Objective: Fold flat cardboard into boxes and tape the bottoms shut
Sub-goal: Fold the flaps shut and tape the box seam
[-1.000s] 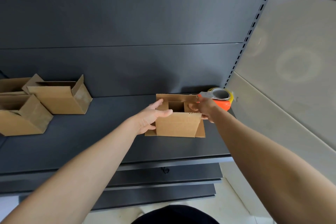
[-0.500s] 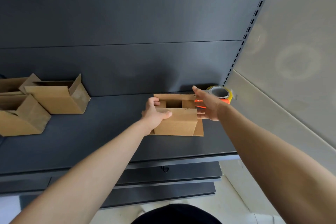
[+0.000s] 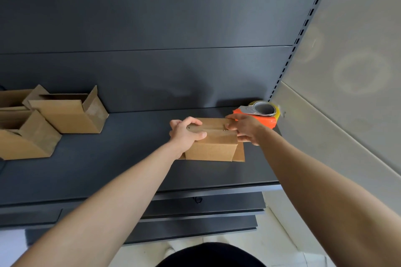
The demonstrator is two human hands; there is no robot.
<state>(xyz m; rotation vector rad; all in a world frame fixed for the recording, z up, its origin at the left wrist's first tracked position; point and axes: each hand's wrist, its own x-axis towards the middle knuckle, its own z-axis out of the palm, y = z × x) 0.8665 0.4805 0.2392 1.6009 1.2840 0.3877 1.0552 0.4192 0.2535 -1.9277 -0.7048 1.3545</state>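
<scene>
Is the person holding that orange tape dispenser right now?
No, the tape dispenser sits on the shelf behind the box, while both the left hand and right hand grip the box.

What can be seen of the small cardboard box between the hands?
The small brown cardboard box stands on the dark grey shelf, its upper flaps folded flat, meeting in a seam with no tape visible. Lower flaps splay on the shelf. The left hand grips its left end, the right hand pinches its right end.
</scene>
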